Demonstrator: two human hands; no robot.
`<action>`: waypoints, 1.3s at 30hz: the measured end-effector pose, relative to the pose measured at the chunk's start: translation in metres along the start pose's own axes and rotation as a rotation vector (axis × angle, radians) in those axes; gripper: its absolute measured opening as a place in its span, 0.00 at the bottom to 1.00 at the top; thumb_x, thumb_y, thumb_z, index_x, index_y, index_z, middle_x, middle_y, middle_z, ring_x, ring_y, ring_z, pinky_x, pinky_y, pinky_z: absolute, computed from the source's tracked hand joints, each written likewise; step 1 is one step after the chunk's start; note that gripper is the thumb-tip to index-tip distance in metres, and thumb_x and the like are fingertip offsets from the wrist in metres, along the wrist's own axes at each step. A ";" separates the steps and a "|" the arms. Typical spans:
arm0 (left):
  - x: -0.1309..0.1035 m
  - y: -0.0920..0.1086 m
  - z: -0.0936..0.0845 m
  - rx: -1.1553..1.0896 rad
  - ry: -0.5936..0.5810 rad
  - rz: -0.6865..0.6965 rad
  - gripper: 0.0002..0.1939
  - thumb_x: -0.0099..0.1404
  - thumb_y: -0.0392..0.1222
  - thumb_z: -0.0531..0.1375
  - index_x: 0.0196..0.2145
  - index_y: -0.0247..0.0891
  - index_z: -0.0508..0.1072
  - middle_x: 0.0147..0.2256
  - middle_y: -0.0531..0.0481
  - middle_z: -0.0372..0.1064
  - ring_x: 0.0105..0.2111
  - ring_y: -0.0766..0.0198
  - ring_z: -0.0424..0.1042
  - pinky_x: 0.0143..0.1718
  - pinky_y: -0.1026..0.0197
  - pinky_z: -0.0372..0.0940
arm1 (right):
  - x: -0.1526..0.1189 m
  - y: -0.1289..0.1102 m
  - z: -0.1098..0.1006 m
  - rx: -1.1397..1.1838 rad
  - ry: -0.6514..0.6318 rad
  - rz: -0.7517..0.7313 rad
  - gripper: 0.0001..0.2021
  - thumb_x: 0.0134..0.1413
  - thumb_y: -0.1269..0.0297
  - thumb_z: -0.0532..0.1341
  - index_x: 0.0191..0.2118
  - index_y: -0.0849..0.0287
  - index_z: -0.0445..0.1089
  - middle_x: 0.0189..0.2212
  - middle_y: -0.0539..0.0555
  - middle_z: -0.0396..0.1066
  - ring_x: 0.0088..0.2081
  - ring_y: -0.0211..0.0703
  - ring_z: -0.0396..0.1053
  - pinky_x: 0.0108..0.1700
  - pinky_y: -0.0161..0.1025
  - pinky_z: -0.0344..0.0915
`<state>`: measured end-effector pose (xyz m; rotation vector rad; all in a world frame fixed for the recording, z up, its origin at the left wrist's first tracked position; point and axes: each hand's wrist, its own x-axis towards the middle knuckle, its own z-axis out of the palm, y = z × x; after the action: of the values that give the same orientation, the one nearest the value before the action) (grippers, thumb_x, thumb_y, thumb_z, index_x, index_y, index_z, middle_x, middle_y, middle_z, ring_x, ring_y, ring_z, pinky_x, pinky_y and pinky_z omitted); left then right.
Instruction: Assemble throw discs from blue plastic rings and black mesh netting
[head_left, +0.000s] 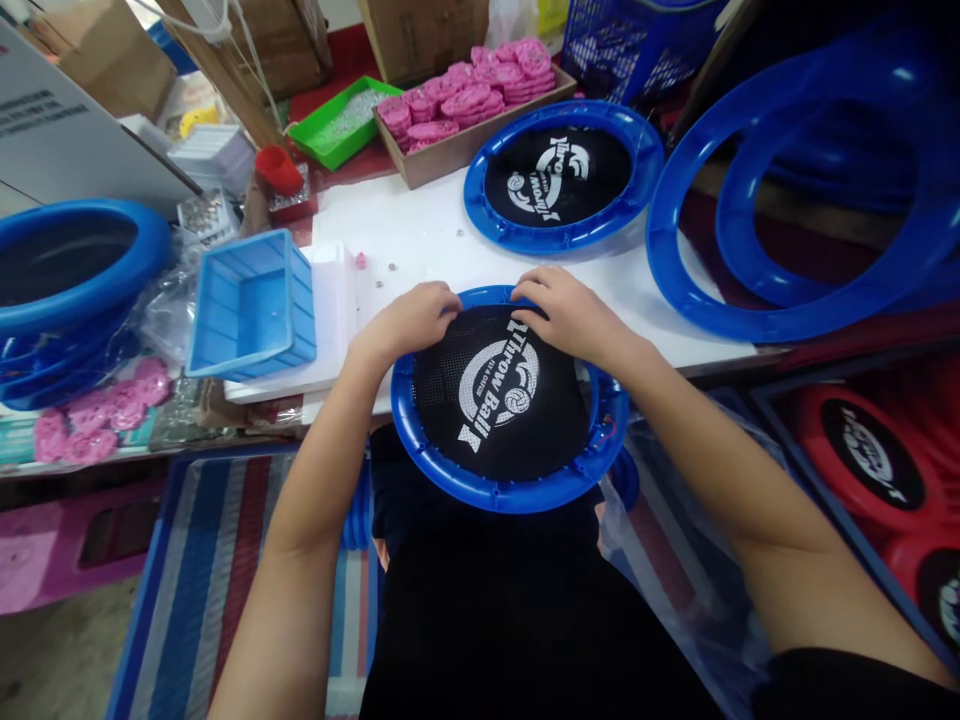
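A blue plastic ring with a black "Throw Ball" mesh [525, 400] leans toward my body over the table's front edge. My left hand [421, 318] grips its far rim at the upper left, with bent fingers over the mesh edge. On the upper right of the same rim, my right hand [566, 312] has its fingers curled at the mesh edge. The thumbs are partly hidden. Beyond lies a second blue ring with printed mesh [562, 183], flat on the white board [420, 230]. A few tiny metal pieces and a pink bit [361, 261] lie left of it.
Left stands a light-blue bin [251, 310]; behind are a green tray of small parts [341, 120] and a cardboard box of pink coils [472, 95]. Bare blue rings [679, 240] stick out at right. Blue discs [82, 265] are stacked far left. Red discs [870, 450] fill a crate lower right.
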<state>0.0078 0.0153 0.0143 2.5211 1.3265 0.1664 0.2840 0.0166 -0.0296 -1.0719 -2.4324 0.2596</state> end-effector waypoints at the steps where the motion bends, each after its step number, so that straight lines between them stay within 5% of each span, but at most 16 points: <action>1: 0.001 0.000 0.000 -0.010 -0.002 -0.026 0.16 0.71 0.34 0.55 0.43 0.37 0.84 0.45 0.40 0.79 0.48 0.52 0.77 0.56 0.49 0.71 | 0.000 0.001 0.000 -0.017 -0.005 -0.024 0.11 0.70 0.63 0.59 0.51 0.56 0.76 0.53 0.65 0.74 0.54 0.61 0.70 0.58 0.58 0.69; 9: -0.003 0.020 0.017 0.088 0.196 -0.014 0.17 0.74 0.34 0.54 0.48 0.36 0.82 0.49 0.36 0.76 0.51 0.47 0.75 0.54 0.45 0.71 | -0.002 -0.008 0.002 -0.141 -0.135 -0.115 0.20 0.69 0.75 0.53 0.56 0.60 0.79 0.63 0.67 0.74 0.57 0.62 0.72 0.58 0.59 0.68; 17: -0.002 0.026 0.038 0.199 0.226 0.152 0.14 0.75 0.33 0.56 0.49 0.36 0.81 0.68 0.31 0.63 0.67 0.36 0.61 0.64 0.34 0.63 | 0.004 -0.007 -0.010 -0.146 -0.241 -0.124 0.13 0.69 0.65 0.60 0.50 0.56 0.81 0.63 0.62 0.74 0.57 0.62 0.71 0.52 0.56 0.72; 23: 0.001 0.024 0.031 -0.008 0.198 0.103 0.10 0.74 0.34 0.56 0.45 0.36 0.78 0.53 0.36 0.74 0.53 0.49 0.73 0.56 0.47 0.69 | 0.021 0.000 -0.016 0.109 -0.296 0.000 0.05 0.60 0.65 0.64 0.39 0.55 0.78 0.52 0.60 0.78 0.50 0.58 0.75 0.51 0.53 0.72; 29: 0.010 0.018 0.026 -0.256 0.263 -0.014 0.06 0.72 0.35 0.60 0.39 0.37 0.78 0.41 0.45 0.80 0.43 0.56 0.76 0.52 0.52 0.70 | 0.021 0.008 -0.019 0.357 -0.196 0.167 0.06 0.63 0.60 0.62 0.40 0.52 0.77 0.46 0.57 0.82 0.44 0.54 0.77 0.51 0.52 0.73; 34: 0.024 0.005 0.019 -0.384 0.166 -0.039 0.09 0.67 0.33 0.60 0.37 0.38 0.82 0.39 0.47 0.83 0.40 0.58 0.77 0.50 0.53 0.71 | 0.021 0.009 -0.017 0.256 -0.167 0.267 0.06 0.64 0.62 0.61 0.36 0.53 0.75 0.38 0.57 0.81 0.41 0.55 0.77 0.47 0.52 0.72; 39: 0.044 -0.013 0.005 -0.479 -0.044 -0.031 0.08 0.61 0.36 0.63 0.36 0.37 0.84 0.34 0.48 0.83 0.36 0.59 0.78 0.42 0.57 0.71 | 0.020 0.004 -0.014 0.284 -0.172 0.170 0.07 0.63 0.61 0.63 0.42 0.53 0.79 0.42 0.56 0.81 0.43 0.53 0.77 0.50 0.50 0.72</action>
<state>0.0232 0.0572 0.0039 2.0886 1.1435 0.3716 0.2819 0.0336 -0.0122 -1.1664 -2.3582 0.7579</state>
